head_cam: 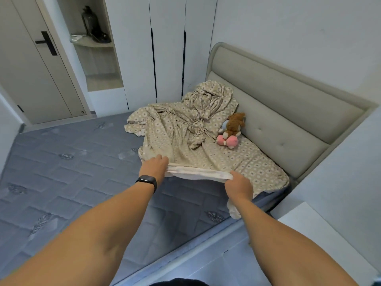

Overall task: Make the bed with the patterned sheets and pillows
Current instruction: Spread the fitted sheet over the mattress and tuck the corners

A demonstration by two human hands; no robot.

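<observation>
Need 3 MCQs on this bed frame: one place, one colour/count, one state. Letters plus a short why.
1. Where do the stuffed toys lie?
A. on the floor
B. by the headboard
C. on the wardrobe shelf

2. What colour is the bare mattress?
A. blue-grey
B. red
C. white

3. How is the patterned sheet?
A. spread flat over the whole bed
B. folded in a neat stack
C. bunched at the head end, its edge held by both hands

Key: 1 B, the toys sit on the sheet against the headboard. 2 A, the quilted surface is blue-grey. 3 C, the left hand and the right hand grip the sheet's edge, and most of the mattress is uncovered.
</observation>
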